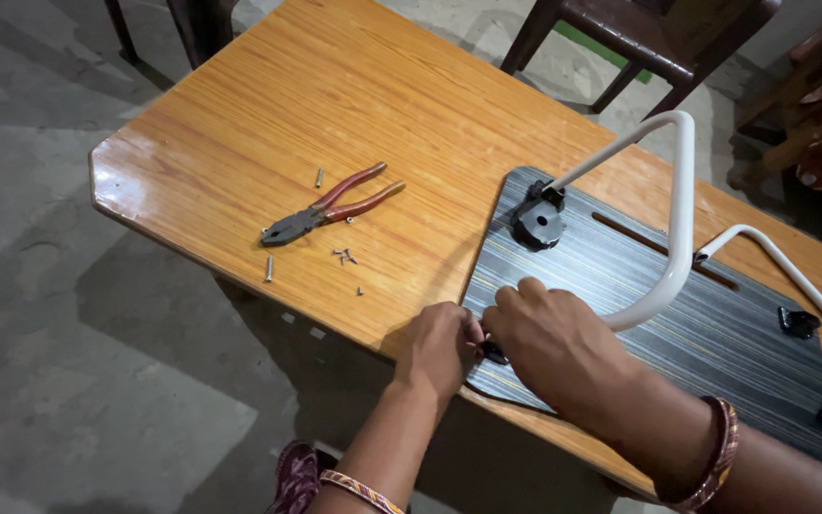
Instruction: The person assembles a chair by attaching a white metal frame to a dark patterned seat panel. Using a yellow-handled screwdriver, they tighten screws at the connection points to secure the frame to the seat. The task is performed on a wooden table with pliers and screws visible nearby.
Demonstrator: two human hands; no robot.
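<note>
Spanning most of the frame, a long wooden bench with an orange grain carried everything in view, its near edge standing over a grey concrete floor. Beyond its far edge stood a dark brown chair.

On the right part of the bench lay a dark striped board, wedge-shaped with rounded corners and a narrow slot cut through it. Two white tube legs were fixed to it: the nearer white tube leg rose from a black round hinge block at the board's far corner and curved down toward the hands, while a second white tube arched over the board's right side beside a small black clip.

Both hands met at the board's near left corner. The right hand lay curled, fingers bent down onto the board, just beside the lower end of the nearer tube. The left hand was pinched against it from the left. Between their fingertips sat a small black fitting, mostly hidden; which hand actually gripped it could not be told.

Well to the left of the hands, red-handled pliers lay closed on the bench, with loose screws scattered just beside them.
</note>
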